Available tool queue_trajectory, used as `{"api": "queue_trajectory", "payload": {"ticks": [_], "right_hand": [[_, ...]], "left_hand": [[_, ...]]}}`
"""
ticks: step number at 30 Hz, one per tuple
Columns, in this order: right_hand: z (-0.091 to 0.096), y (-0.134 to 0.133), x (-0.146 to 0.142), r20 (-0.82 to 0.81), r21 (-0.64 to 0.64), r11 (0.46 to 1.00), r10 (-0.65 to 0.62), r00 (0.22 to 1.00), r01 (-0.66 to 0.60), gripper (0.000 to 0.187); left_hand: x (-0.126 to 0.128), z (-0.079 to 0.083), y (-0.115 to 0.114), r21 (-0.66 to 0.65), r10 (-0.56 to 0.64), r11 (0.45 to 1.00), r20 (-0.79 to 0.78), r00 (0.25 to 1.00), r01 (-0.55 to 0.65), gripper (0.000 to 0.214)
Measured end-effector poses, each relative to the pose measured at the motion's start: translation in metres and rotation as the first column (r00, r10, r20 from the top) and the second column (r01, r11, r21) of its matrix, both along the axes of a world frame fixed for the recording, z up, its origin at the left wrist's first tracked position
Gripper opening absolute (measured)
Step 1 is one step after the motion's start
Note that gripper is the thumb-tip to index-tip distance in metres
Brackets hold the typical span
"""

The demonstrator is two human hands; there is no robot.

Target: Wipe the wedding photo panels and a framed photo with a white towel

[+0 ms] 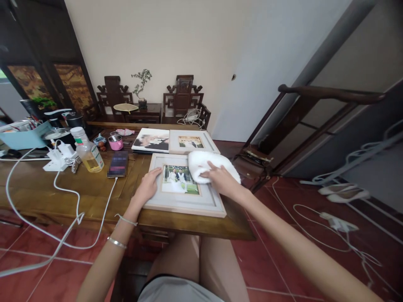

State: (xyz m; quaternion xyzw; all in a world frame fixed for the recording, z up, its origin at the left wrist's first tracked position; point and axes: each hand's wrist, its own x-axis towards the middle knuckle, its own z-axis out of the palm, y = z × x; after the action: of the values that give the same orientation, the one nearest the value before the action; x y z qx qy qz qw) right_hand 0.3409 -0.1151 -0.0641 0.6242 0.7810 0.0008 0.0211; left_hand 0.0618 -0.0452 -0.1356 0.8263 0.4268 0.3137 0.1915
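Note:
A pale framed photo [184, 201] lies flat at the near right end of the wooden table [63, 188]. My left hand [147, 188] rests flat on the frame's left edge, fingers stretched out, holding it steady. My right hand [222, 179] presses on a white cloth [208, 164] that lies over the frame's upper right corner, fingers laid over the cloth. Behind it lie a second framed photo [192, 141] and an unframed photo print [151, 140].
A phone [118, 164] on a white cable, a bottle of yellow liquid [90, 155], a white power strip [59, 158], a pink cup [115, 142] and clutter sit at the left. Carved chairs [182, 98] stand behind. Cables trail over the red tile floor [315, 218] at right.

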Motion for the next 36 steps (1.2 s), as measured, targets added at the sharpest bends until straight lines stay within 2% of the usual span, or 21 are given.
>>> {"api": "queue_trajectory", "payload": {"ticks": [3,6,9,12,16,20,23,26,29,33,36], "right_hand": [[0.013,-0.049,-0.02,-0.004,-0.082,0.996,0.035,0.999,-0.035,0.069],[0.034,-0.094,-0.04,-0.052,-0.238,0.968,0.074,0.996,-0.084,0.075],[0.041,-0.111,-0.05,-0.13,-0.293,0.95,0.073,0.989,-0.108,0.076],[0.027,-0.092,-0.05,-0.153,-0.217,0.972,0.052,0.987,-0.085,0.075],[0.002,-0.025,-0.035,-0.116,-0.036,0.999,0.005,0.993,-0.01,0.071],[-0.003,0.039,-0.022,-0.086,0.148,0.989,-0.018,0.996,0.03,0.066],[-0.002,0.055,-0.025,-0.016,0.154,0.988,0.032,0.999,-0.029,0.064],[-0.002,0.034,-0.034,0.018,0.063,0.992,0.111,0.994,-0.112,0.065],[0.008,-0.015,-0.043,-0.031,-0.058,0.981,0.183,0.983,-0.185,0.067],[0.033,-0.08,-0.056,-0.141,-0.23,0.936,0.238,0.961,-0.265,0.07],[0.036,-0.094,-0.065,-0.172,-0.25,0.93,0.231,0.958,-0.269,0.07]], "left_hand": [[0.0,0.0,0.0,0.01,-0.005,1.0,-0.024,1.0,0.005,0.062],[0.0,0.002,-0.001,0.001,-0.012,1.0,-0.076,0.997,0.013,0.063],[0.001,0.005,-0.002,-0.008,-0.012,1.0,-0.125,0.992,0.011,0.062],[0.001,0.008,-0.002,-0.004,-0.019,1.0,-0.14,0.99,0.018,0.063],[0.0,0.009,-0.002,-0.001,-0.034,0.999,-0.146,0.989,0.034,0.063],[-0.001,0.009,-0.002,-0.004,-0.033,0.999,-0.133,0.991,0.032,0.062],[0.0,0.008,-0.001,-0.001,-0.022,1.0,-0.122,0.992,0.022,0.061],[0.0,0.007,-0.001,-0.001,-0.012,1.0,-0.119,0.993,0.012,0.061],[0.001,0.006,-0.001,-0.002,-0.01,1.0,-0.11,0.994,0.01,0.062],[0.002,0.006,-0.002,0.002,-0.013,1.0,-0.115,0.993,0.013,0.061],[0.002,0.007,-0.003,-0.006,-0.01,1.0,-0.134,0.991,0.009,0.061]]}}
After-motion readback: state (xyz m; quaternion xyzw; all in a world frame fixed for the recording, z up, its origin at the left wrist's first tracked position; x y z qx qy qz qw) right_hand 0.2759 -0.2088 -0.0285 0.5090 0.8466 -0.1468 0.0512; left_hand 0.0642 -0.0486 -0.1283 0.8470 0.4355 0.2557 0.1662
